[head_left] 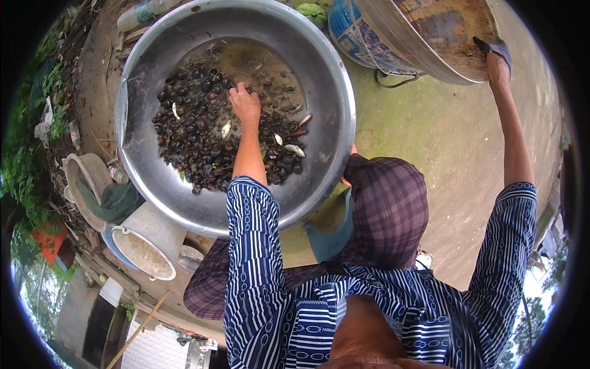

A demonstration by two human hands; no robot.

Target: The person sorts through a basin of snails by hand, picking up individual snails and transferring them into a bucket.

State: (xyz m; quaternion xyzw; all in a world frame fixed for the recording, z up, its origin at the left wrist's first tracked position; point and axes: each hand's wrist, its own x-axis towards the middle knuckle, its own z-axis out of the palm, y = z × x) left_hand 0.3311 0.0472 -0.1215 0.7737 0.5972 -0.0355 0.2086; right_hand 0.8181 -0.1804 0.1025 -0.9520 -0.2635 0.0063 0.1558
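A wide metal basin (pixel 322 152) stands before me, holding a heap of dark snails (pixel 198 138) in shallow murky water. A few small silvery fish, among them one fish (pixel 294 150), lie on the heap. My left hand (pixel 245 104) is bare and reaches into the basin at the upper edge of the heap. Its fingers curl downward, and their tips are hidden. At the upper right, a large bucket (pixel 415 41) leans with its stained inside showing. My right hand (pixel 500 62) grips its rim; a dark covering, apparently a glove, hides the fingers.
Left of my knees are a pale bucket (pixel 161 240), a tub (pixel 73 168) and dark green netting (pixel 115 203). A plastic bottle (pixel 143 14) lies beyond the basin, near a green gourd (pixel 312 14). A blue plastic stool (pixel 329 237) shows by my leg. Mossy concrete (pixel 396 124) extends rightward.
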